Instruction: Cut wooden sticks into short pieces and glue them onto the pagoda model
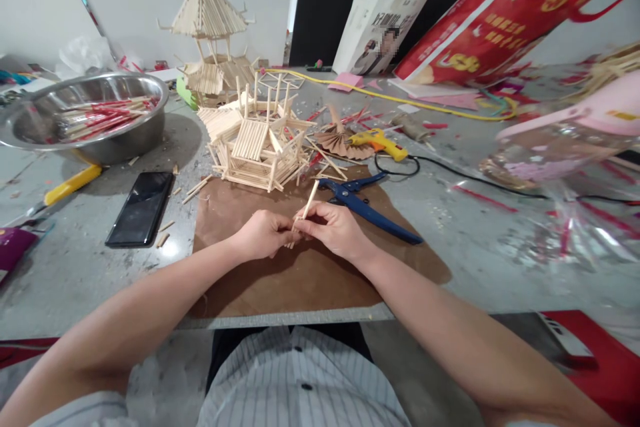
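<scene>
Over a brown mat [240, 287], my left hand [267, 233] and my right hand [334, 227] meet, fingers pinched together. Between them a small bunch of pale wooden sticks [311, 199] is held, one stick pointing up past the fingertips and short ends showing below. My fingers hide part of the bunch. Just beyond my hands stands a stick-built model [253, 140] with upright posts and a small slatted roof. Blue cutters [370, 208] lie open to the right of my right hand.
A steel bowl [150, 127] of red and pale sticks, a black phone [140, 209] and a yellow knife [73, 185] are left. A pagoda model [207, 13] stands behind. A yellow glue gun [383, 141], its black cord and a pink-lidded container [575, 120] are right.
</scene>
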`<state>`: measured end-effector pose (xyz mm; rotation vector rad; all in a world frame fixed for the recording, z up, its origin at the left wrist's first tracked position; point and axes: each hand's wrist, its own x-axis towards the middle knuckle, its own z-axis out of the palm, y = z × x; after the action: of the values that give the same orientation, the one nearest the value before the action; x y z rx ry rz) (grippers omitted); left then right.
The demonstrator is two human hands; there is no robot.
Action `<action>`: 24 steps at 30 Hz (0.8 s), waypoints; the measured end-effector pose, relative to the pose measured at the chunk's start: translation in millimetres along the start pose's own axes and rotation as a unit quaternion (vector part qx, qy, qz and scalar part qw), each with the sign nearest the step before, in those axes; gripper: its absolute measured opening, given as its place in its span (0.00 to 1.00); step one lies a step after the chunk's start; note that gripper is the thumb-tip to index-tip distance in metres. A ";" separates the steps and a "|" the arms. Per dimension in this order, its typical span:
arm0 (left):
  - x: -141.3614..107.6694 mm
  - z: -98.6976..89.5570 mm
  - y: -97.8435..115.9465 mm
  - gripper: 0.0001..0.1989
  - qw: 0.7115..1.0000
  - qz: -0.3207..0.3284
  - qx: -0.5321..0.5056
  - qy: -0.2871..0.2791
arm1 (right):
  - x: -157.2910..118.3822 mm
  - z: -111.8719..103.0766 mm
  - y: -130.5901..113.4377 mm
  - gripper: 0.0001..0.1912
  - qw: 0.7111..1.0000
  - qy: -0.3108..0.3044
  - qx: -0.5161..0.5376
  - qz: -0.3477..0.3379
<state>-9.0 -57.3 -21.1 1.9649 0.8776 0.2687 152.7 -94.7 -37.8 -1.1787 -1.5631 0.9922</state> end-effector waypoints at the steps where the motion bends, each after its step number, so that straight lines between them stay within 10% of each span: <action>1: -0.7 -2.0 1.1 0.14 1.000 -0.015 -0.013 -0.018 | 0.6 -5.5 -1.6 0.13 1.000 0.002 -0.021 0.008; 4: -2.3 -9.8 1.8 0.14 0.991 -0.073 -0.062 -0.094 | -2.3 -34.7 -7.8 0.19 0.983 0.049 -0.176 0.017; 8: -1.3 -17.9 -3.9 0.14 0.979 -0.108 -0.111 -0.135 | -20.0 -80.0 -7.3 0.22 0.853 0.079 -0.514 0.053; 12: 0.3 -18.5 -8.3 0.15 0.978 -0.108 -0.112 -0.141 | -33.4 -95.0 5.2 0.19 0.776 -0.002 -0.612 0.154; 19: -1.5 -17.1 -7.3 0.15 0.976 -0.115 -0.135 -0.128 | -27.6 -95.5 8.2 0.15 0.749 0.025 -0.616 0.244; 24: -0.5 -18.5 -8.1 0.16 0.976 -0.098 -0.153 -0.121 | -36.3 -108.3 -30.3 0.25 0.794 0.145 -0.545 0.227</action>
<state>-22.5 -42.8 -17.7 1.5751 0.8113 0.0427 254.3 -128.7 12.1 -2.4520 -1.6173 0.0236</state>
